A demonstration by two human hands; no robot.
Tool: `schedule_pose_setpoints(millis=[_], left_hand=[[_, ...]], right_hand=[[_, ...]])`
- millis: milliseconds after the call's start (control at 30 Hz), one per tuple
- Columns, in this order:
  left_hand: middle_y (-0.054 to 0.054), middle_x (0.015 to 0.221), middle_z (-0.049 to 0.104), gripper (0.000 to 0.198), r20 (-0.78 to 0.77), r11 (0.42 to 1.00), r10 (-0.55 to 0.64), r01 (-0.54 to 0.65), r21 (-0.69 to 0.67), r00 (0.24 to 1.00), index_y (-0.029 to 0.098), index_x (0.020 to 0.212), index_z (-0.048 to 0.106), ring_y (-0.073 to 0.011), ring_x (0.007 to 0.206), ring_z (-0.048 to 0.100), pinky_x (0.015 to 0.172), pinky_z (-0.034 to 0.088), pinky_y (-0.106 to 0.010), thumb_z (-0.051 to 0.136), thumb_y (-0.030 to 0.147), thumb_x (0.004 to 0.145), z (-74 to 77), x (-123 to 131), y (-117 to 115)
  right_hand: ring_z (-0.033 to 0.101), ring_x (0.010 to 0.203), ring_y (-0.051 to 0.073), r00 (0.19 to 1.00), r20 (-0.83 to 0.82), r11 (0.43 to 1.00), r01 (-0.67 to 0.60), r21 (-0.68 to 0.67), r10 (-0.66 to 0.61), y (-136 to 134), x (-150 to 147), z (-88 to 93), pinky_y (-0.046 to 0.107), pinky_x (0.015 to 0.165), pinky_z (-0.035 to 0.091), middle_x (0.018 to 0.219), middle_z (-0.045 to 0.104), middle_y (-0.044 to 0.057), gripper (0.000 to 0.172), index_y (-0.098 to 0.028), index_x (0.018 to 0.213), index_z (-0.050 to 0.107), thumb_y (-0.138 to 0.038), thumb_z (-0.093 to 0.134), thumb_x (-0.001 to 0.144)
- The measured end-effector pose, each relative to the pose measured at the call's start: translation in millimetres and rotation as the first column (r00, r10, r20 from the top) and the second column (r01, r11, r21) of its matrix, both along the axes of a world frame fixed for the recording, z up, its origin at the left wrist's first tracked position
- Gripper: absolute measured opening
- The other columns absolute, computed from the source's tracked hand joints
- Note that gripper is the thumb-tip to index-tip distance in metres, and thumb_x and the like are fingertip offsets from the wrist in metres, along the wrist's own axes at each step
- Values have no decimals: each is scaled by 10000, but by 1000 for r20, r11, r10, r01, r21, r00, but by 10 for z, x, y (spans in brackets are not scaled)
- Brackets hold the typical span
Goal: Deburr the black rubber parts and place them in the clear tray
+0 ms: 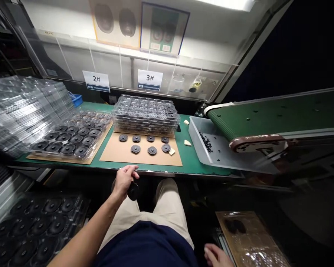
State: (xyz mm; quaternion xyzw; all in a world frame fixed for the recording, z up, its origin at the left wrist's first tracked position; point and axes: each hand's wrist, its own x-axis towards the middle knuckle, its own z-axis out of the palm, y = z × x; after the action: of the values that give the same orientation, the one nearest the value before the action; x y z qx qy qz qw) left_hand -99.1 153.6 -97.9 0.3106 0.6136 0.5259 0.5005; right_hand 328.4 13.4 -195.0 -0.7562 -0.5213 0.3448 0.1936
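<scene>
I had the left hand (124, 181) curled round at least 1 dark disc (133, 191) just off the near edge of the green bench (188, 160), where a looser hold might have dropped it, and couldn't tell from afar whether the half-curled right hand (218, 256), near right, held anything

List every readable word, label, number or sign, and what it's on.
"2#" on the left white card.
"3#" on the right white card.
Too small to read: print on the cards' blue strips.
Too blurred to read: small labels on the blue-edged poster, the yellow label, and markings on the conveyor bracket.
</scene>
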Motion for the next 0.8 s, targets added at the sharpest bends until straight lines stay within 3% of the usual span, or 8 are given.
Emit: schedule_pose_setpoints(millis=[133, 233, 333, 467, 533, 633, 733, 800], left_hand=[[6, 630, 666, 423, 5, 998, -42, 42, 50, 999, 160, 986, 739, -114, 449, 490, 461, 358, -240, 664, 565, 890, 22, 258, -49], [-12, 600, 667, 440, 35, 996, -73, 71, 55, 997, 167, 963, 758, -126, 458, 485, 459, 321, -239, 675, 586, 856, -6, 426, -64], [-16, 590, 648, 470, 116, 993, -121, 119, 27, 986, 156, 964, 759, -122, 446, 459, 451, 321, -236, 651, 604, 871, -24, 486, -91], [-127, 947, 766, 498, 341, 971, -222, 240, -12, 914, 159, 1061, 783, -252, 841, 714, 729, 553, -322, 617, 600, 898, -11, 394, -203], [-153, 1200, 740, 525, 502, 955, -261, 296, 10, 824, 199, 1227, 755, -337, 1162, 672, 981, 529, -406, 696, 568, 858, -12, 327, -255], [-128, 1385, 664, 678, 560, 945, -303, 319, 72, 771, 289, 1381, 669, -377, 1327, 572, 1110, 459, -445, 831, 513, 763, -40, 242, -250], [-116, 1453, 619, 672, 483, 946, -313, 314, 82, 817, 317, 1399, 650, -377, 1358, 548, 1126, 459, -437, 846, 469, 775, -72, 144, -128], [-117, 1457, 617, 616, 453, 966, -249, 252, 55, 856, 303, 1403, 644, -355, 1374, 539, 1126, 465, -403, 808, 449, 828, -89, 44, 6]], right_hand=[[720, 939, 274, 953, -160, 964, -240, 115, 256, 570, -814, 709, 359, 862, 568, 1007, 751, 91, 439, -262, 1066, 758, -619, 545, 924], [679, 931, 236, 800, -254, 838, -502, 213, 543, 786, -1689, 1045, 305, 827, 534, 1033, 729, 80, 384, -238, 1109, 749, -558, 601, 957], [645, 765, 209, 742, -356, 822, -535, 198, 568, 901, -2191, 1021, 289, 732, 512, 777, 679, 66, 507, -166, 868, 722, -650, 593, 944], [582, 540, 139, 613, -763, 909, -409, -84, 205, 1139, -2250, 824, 227, 522, 438, 709, 667, 80, 678, -119, 899, 639, -794, 582, 882], [552, 494, 113, 488, -873, 918, -354, -176, 20, 1267, -2227, 789, 205, 487, 427, 694, 661, 81, 668, -111, 916, 620, -773, 663, 840], [527, 478, 99, 365, -926, 899, -365, -242, -102, 1420, -2277, 810, 195, 456, 443, 692, 641, 69, 600, -110, 932, 616, -703, 678, 869], [569, 493, 124, 490, -847, 862, -501, -81, 205, 1629, -2353, 859, 220, 452, 487, 702, 637, 83, 649, -104, 915, 633, -700, 398, 1017], [636, 575, 164, 612, -649, 833, -551, 61, 452, 1866, -2355, 887, 255, 504, 531, 752, 663, 105, 688, -106, 933, 666, -652, 269, 1069]])
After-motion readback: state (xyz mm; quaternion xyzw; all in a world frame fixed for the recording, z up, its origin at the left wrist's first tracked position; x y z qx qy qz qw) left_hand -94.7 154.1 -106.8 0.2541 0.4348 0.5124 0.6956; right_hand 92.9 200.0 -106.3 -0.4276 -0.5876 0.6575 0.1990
